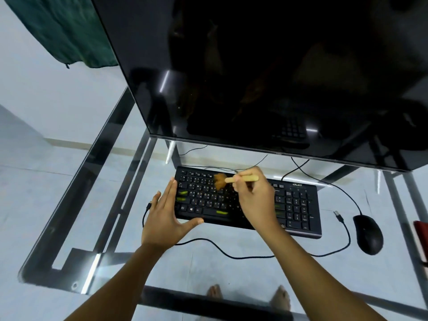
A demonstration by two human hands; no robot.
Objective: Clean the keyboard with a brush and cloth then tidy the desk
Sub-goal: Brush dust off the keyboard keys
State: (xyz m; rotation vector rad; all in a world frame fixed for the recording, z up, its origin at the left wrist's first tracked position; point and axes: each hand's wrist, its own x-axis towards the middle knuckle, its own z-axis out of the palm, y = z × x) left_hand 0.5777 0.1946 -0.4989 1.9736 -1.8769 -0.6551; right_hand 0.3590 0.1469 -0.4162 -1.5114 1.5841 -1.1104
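The glass desk [231, 272] bears a dark monitor [266, 77] at the back, a black keyboard [295, 205] before it, a mouse [368, 235] to the right, a loose cable [222, 248] in front — and a red book [420, 242] at the right edge.

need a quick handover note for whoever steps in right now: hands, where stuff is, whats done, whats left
Left hand: open, straight fingers against the left end of the keyboard, thumb on its front edge.
Right hand: grips the brush by its handle, bristles on the upper-left key rows.
The keyboard lies on the glass desk, mouse to its right.
Done: brushing is under way.
Left: finish brushing (green streaks show on several keys, too blurred to identify), wipe with the cloth (none in view), tidy the desk.
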